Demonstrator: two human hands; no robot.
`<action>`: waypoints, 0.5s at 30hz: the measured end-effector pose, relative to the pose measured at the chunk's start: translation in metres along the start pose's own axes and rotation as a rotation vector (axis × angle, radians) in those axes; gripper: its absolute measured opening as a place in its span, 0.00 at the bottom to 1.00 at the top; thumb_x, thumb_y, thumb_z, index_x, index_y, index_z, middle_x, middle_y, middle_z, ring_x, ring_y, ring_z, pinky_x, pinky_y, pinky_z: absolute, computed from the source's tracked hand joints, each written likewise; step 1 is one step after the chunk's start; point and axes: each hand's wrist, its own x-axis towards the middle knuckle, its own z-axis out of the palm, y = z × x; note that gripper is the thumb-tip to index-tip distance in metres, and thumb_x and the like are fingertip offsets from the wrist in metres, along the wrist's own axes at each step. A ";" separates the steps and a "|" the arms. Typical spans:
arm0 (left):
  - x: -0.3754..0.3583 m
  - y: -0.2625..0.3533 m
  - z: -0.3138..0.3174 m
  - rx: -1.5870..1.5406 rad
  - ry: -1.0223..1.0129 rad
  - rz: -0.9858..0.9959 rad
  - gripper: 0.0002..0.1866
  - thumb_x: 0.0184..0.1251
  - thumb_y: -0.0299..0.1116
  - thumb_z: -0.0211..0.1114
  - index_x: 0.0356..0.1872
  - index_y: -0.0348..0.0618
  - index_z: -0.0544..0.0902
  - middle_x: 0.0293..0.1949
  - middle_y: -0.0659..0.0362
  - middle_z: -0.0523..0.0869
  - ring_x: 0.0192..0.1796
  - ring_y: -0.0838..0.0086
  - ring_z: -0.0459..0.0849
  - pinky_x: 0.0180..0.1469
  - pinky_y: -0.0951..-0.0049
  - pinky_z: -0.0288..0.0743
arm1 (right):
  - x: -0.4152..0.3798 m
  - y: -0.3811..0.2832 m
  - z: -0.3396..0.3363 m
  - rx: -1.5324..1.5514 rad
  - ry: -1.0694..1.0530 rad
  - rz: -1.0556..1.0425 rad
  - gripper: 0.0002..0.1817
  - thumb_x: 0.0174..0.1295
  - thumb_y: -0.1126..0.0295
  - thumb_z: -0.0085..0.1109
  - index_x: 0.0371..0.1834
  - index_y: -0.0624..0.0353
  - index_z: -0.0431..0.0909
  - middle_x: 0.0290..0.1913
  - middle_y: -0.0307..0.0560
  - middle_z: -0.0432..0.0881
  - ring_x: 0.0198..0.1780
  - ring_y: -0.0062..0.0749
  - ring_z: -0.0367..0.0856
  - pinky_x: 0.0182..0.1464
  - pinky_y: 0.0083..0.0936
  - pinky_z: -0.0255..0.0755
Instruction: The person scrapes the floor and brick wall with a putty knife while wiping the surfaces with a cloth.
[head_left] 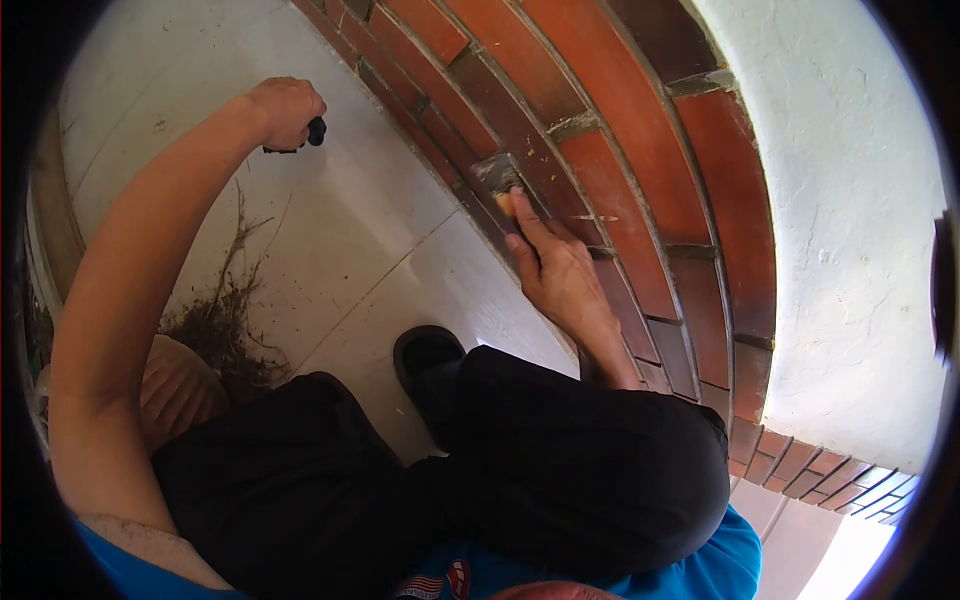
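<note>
Tbh, with the right hand gripping a scraper against the brick wall at twelve o'clock and the left hand clutching some black thing near eleven, one snagged mortar joint could send the scraper skidding.

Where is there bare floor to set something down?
Pale floor tiles lie bare between the left hand, the brick wall and the black sandal. It's crowded by the left arm, where dry plant debris is heaped, and at the wall, where the right hand holds a scraper.
</note>
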 end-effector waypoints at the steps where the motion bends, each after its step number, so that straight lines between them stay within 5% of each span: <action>1: 0.000 -0.001 0.000 0.010 -0.006 -0.003 0.13 0.54 0.29 0.66 0.42 0.40 0.85 0.40 0.46 0.88 0.50 0.52 0.85 0.56 0.57 0.78 | 0.001 -0.005 -0.007 0.033 -0.083 0.012 0.29 0.69 0.67 0.58 0.74 0.54 0.67 0.47 0.68 0.81 0.48 0.64 0.81 0.52 0.45 0.74; 2: 0.001 -0.001 0.000 0.009 -0.003 0.003 0.13 0.54 0.29 0.66 0.42 0.40 0.85 0.40 0.46 0.88 0.50 0.52 0.85 0.56 0.57 0.78 | 0.002 -0.008 -0.011 0.070 -0.166 0.024 0.29 0.69 0.68 0.59 0.74 0.54 0.67 0.51 0.67 0.82 0.52 0.63 0.81 0.55 0.42 0.74; 5: 0.003 0.000 0.001 0.018 -0.017 0.012 0.13 0.55 0.30 0.65 0.42 0.40 0.86 0.41 0.46 0.87 0.50 0.52 0.85 0.57 0.57 0.78 | -0.007 -0.016 -0.010 0.122 -0.110 -0.049 0.30 0.68 0.65 0.60 0.74 0.50 0.67 0.42 0.69 0.82 0.43 0.65 0.82 0.48 0.48 0.75; 11: 0.004 -0.001 0.003 0.029 0.020 0.031 0.13 0.55 0.32 0.64 0.41 0.42 0.86 0.42 0.47 0.88 0.52 0.54 0.85 0.58 0.58 0.77 | -0.022 -0.026 0.005 0.235 -0.180 -0.047 0.37 0.64 0.61 0.66 0.73 0.63 0.64 0.42 0.68 0.83 0.43 0.62 0.83 0.47 0.44 0.76; 12: 0.005 0.000 0.000 0.050 -0.026 0.012 0.13 0.55 0.32 0.64 0.42 0.43 0.86 0.43 0.48 0.88 0.53 0.55 0.85 0.59 0.58 0.77 | -0.024 -0.020 0.017 0.251 -0.101 -0.163 0.36 0.62 0.59 0.69 0.69 0.69 0.68 0.40 0.67 0.83 0.40 0.61 0.84 0.45 0.42 0.77; 15: 0.005 0.000 -0.003 0.033 -0.029 0.029 0.13 0.55 0.33 0.65 0.42 0.43 0.86 0.44 0.48 0.88 0.53 0.55 0.85 0.59 0.59 0.77 | -0.024 -0.033 0.014 0.306 -0.220 -0.042 0.31 0.61 0.59 0.69 0.62 0.69 0.74 0.36 0.66 0.83 0.37 0.59 0.84 0.41 0.41 0.77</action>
